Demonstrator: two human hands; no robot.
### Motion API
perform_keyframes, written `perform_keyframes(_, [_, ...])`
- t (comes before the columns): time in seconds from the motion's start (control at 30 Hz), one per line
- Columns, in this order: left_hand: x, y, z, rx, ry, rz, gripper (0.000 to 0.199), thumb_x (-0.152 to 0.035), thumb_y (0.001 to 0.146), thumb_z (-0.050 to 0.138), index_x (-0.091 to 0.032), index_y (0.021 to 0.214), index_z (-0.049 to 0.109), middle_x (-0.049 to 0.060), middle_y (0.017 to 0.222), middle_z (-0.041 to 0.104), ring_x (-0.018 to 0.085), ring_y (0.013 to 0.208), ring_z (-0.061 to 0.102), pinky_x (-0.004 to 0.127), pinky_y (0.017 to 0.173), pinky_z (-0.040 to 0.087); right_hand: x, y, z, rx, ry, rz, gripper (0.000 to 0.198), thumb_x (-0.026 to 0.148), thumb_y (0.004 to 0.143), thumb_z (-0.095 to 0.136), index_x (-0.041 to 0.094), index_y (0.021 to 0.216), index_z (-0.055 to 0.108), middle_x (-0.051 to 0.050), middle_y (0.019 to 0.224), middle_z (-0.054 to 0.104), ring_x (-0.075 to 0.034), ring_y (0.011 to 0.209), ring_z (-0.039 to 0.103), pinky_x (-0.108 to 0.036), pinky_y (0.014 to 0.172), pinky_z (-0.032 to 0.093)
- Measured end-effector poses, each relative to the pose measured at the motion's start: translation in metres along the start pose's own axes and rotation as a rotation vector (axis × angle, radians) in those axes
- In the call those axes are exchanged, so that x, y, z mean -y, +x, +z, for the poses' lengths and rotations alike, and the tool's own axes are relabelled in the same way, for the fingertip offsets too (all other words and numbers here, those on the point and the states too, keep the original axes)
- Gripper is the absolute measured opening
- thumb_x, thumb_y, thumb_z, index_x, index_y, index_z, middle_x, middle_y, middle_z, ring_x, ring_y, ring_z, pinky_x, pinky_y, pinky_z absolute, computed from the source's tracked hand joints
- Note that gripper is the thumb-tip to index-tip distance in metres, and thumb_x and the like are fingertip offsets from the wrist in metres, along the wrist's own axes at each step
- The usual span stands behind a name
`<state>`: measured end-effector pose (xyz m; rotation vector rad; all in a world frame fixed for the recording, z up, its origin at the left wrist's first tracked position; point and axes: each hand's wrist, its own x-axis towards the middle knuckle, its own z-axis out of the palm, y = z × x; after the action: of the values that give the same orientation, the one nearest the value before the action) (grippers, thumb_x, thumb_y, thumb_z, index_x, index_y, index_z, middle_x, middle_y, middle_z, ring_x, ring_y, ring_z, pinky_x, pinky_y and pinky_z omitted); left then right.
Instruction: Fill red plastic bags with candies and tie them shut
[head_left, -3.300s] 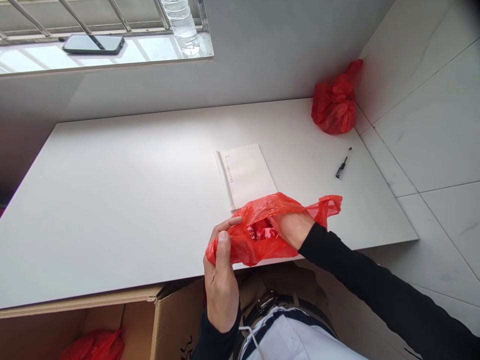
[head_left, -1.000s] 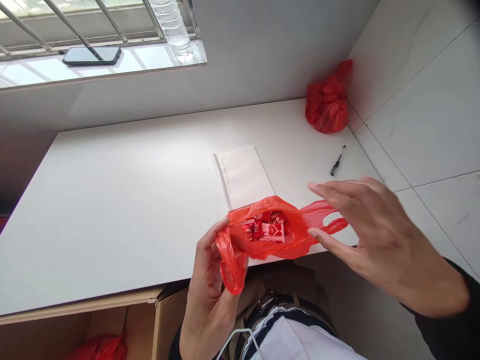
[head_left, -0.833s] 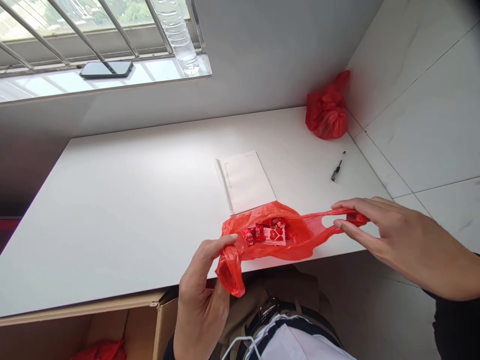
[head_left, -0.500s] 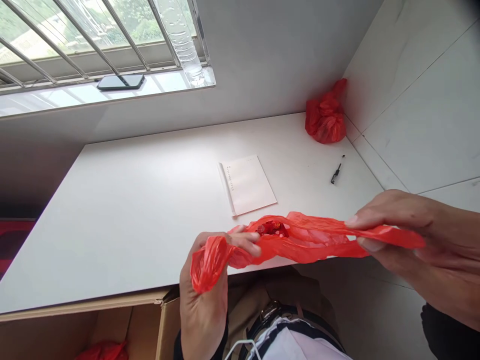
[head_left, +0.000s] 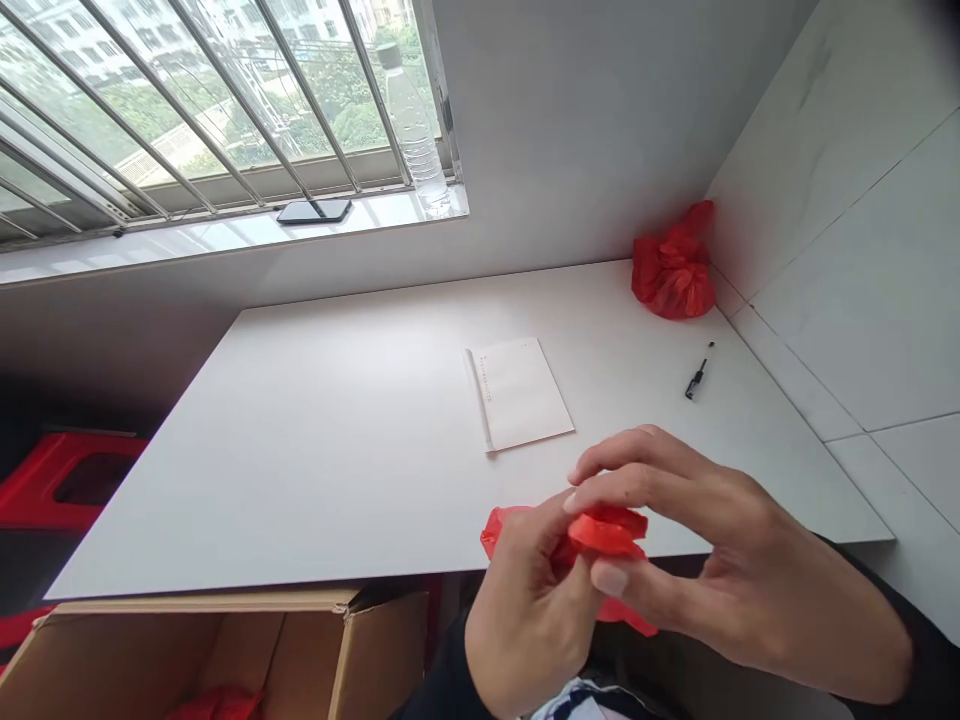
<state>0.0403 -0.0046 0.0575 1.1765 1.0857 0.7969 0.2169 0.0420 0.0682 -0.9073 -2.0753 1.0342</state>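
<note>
A thin red plastic bag (head_left: 609, 532) is bunched up between my two hands, just over the near edge of the white table. My left hand (head_left: 536, 600) is wrapped round the gathered bag, and some red plastic sticks out past its far side. With thumb and fingertips, my right hand (head_left: 697, 550) pinches the upper folds of the same bag. More red plastic hangs below the hands. Whatever lies inside the bag is hidden by the hands and the folds.
On the white table (head_left: 337, 430) lie a pale booklet (head_left: 529, 395) and a black pen (head_left: 697, 380). A tied red bag (head_left: 675, 270) sits in the far right corner. An open cardboard box (head_left: 386, 640) stands below left. The windowsill holds a phone (head_left: 313, 211) and a bottle (head_left: 420, 140).
The bag was stretched wide between my hands, its mouth showing dark red items inside. Now both hands are together and the bag is gathered. The view has shifted, showing more box and window.
</note>
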Motion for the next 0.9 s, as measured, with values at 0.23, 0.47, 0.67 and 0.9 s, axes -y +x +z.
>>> perform_keyframes(0.23, [0.010,0.009,-0.014,-0.102,-0.163,-0.090,0.046,-0.052,0.102,0.046,-0.020,0.070,0.048,-0.001,0.062,0.037,0.013,0.059,0.036,0.030,0.059,0.035,-0.018,-0.002,-0.004,-0.016,0.125,0.140,0.006,0.026,0.101,0.059,0.029,0.098,0.064,0.004,0.092,0.066,-0.013,0.084,0.064,-0.026,0.076,0.052])
perform_keyframes(0.47, [0.003,0.014,-0.018,-0.055,-0.214,-0.077,0.031,-0.051,0.095,0.062,-0.021,0.092,0.064,0.002,0.076,0.051,0.016,0.071,0.047,0.030,0.068,0.042,-0.018,0.000,0.003,0.023,0.167,0.125,0.004,0.025,0.100,0.059,0.028,0.098,0.062,0.004,0.088,0.062,-0.012,0.082,0.061,-0.027,0.075,0.050])
perform_keyframes(0.67, [0.015,0.024,-0.022,-0.147,-0.446,-0.155,0.036,-0.050,0.102,0.049,-0.018,0.100,0.067,-0.001,0.057,0.051,0.013,0.052,0.049,0.026,0.057,0.042,-0.019,-0.002,0.003,-0.037,0.127,0.033,0.021,0.010,0.089,0.060,0.029,0.098,0.057,0.000,0.123,0.059,-0.017,0.120,0.057,-0.029,0.099,0.049])
perform_keyframes(0.9, [0.013,0.025,-0.038,0.020,-0.420,-0.112,0.019,-0.033,0.094,0.070,-0.016,0.086,0.065,0.002,0.079,0.063,0.010,0.071,0.056,0.022,0.069,0.045,-0.028,-0.001,0.014,-0.024,0.230,-0.055,0.015,0.025,0.093,0.065,0.025,0.086,0.051,0.000,0.134,0.054,-0.023,0.133,0.049,-0.034,0.109,0.042])
